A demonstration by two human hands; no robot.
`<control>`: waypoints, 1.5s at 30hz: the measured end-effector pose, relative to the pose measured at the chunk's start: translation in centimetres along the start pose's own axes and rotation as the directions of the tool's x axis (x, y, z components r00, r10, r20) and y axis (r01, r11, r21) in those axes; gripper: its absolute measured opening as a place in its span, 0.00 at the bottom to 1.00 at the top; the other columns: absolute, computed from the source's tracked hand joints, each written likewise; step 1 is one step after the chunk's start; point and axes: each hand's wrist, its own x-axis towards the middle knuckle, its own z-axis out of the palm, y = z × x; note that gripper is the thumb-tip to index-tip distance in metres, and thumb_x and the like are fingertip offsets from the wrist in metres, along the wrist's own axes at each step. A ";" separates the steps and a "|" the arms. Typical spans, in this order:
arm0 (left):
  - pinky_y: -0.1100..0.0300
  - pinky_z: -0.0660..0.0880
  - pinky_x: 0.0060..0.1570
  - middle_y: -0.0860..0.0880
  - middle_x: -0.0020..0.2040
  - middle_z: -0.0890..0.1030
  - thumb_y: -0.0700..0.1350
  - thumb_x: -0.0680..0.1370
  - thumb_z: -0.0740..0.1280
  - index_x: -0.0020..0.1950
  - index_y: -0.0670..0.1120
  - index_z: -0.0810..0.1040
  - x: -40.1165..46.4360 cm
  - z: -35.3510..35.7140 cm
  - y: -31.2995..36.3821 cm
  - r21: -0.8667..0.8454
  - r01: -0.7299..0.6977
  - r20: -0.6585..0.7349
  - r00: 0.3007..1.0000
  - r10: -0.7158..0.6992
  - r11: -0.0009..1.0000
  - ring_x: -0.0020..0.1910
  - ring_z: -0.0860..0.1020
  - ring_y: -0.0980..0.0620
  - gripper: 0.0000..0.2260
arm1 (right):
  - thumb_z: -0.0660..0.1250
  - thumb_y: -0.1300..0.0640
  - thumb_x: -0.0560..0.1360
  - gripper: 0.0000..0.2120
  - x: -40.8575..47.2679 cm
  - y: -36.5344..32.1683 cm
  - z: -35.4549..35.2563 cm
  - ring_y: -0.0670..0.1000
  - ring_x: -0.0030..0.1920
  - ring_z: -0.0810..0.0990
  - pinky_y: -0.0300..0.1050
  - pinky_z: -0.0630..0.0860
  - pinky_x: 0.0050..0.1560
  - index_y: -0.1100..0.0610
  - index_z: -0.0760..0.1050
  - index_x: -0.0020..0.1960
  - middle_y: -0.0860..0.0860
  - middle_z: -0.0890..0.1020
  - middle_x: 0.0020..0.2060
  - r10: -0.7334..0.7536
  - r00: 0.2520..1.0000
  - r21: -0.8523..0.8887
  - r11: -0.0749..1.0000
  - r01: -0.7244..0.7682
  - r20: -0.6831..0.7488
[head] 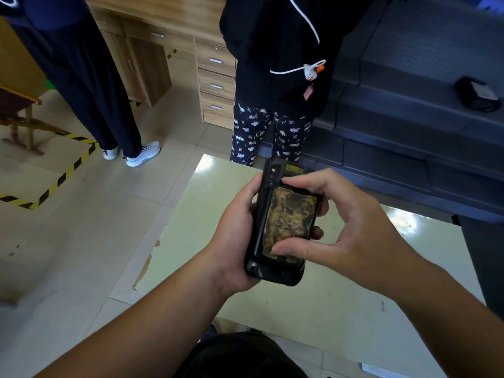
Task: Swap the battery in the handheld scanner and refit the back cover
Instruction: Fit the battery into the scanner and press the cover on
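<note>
A black handheld scanner (275, 271) is held back side up above a pale green table (313, 304). My left hand (234, 241) grips it from the left, fingers wrapped underneath and showing at its right edge. A worn, yellow-brown panel (289, 219) fills the middle of the scanner's back; whether it is the battery or the cover I cannot tell. My right hand (351, 227) pinches that panel lengthwise, thumb on its near end and index finger on its far end. A second black battery-like block (477, 95) lies on the dark shelving at the upper right.
Two people stand close beyond the table: one in patterned trousers (270, 135), one in dark trousers and white shoes (128, 151). Dark plastic shelving (409, 118) runs along the right. Wooden drawers (216, 85) stand behind. Yellow-black floor tape (65, 173) marks the tiles on the left.
</note>
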 end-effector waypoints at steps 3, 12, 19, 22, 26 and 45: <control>0.55 0.78 0.42 0.40 0.55 0.84 0.68 0.80 0.55 0.56 0.43 0.85 -0.1 0.1 0.1 0.009 0.003 0.008 1.000 -0.003 1.000 0.42 0.84 0.45 0.31 | 0.79 0.40 0.68 0.32 -0.2 0.5 0.6 0.44 0.61 0.74 0.28 0.68 0.56 0.49 0.76 0.67 0.41 0.77 0.58 -0.050 0.998 -0.071 0.996 0.048 -0.027; 0.52 0.81 0.47 0.41 0.46 0.85 0.61 0.81 0.60 0.58 0.47 0.85 -0.3 0.0 -0.8 0.053 -0.024 -0.047 0.999 0.027 0.998 0.45 0.83 0.44 0.22 | 0.66 0.39 0.78 0.21 -1.5 1.7 2.5 0.57 0.67 0.69 0.36 0.68 0.68 0.44 0.80 0.67 0.49 0.69 0.64 -0.044 0.993 -0.236 0.972 0.017 -0.109; 0.47 0.79 0.61 0.39 0.63 0.84 0.58 0.82 0.63 0.66 0.43 0.81 -0.1 -0.2 -1.3 0.044 0.007 -0.166 0.986 0.000 0.999 0.64 0.81 0.38 0.23 | 0.57 0.38 0.82 0.18 -2.5 2.4 5.4 0.48 0.73 0.61 0.51 0.58 0.73 0.33 0.74 0.70 0.46 0.66 0.70 0.146 0.958 -0.235 0.950 -0.205 -0.248; 0.48 0.79 0.60 0.41 0.60 0.86 0.58 0.82 0.63 0.65 0.44 0.81 0.2 -0.2 -1.8 0.027 0.012 -0.193 0.981 -0.006 1.000 0.62 0.83 0.40 0.22 | 0.56 0.37 0.82 0.17 -2.8 3.1 6.2 0.44 0.74 0.59 0.56 0.61 0.76 0.27 0.71 0.69 0.42 0.65 0.70 0.237 0.944 -0.125 0.955 -0.270 -0.228; 0.48 0.82 0.55 0.41 0.60 0.86 0.57 0.83 0.61 0.66 0.46 0.81 0.2 -0.4 -2.2 0.057 -0.002 -0.159 0.987 0.011 0.998 0.58 0.85 0.42 0.21 | 0.63 0.37 0.80 0.18 -2.9 2.5 5.8 0.38 0.74 0.64 0.40 0.77 0.66 0.30 0.73 0.70 0.41 0.64 0.74 0.282 0.950 0.158 0.953 -0.260 -0.135; 0.45 0.83 0.47 0.40 0.46 0.86 0.54 0.83 0.59 0.58 0.42 0.83 0.5 -0.7 -2.5 0.200 -0.125 -0.231 0.958 0.171 0.972 0.41 0.85 0.42 0.19 | 0.62 0.64 0.82 0.19 1.3 0.8 5.2 0.41 0.36 0.82 0.38 0.75 0.28 0.45 0.81 0.64 0.41 0.86 0.38 0.700 0.708 0.718 0.539 -0.441 -0.091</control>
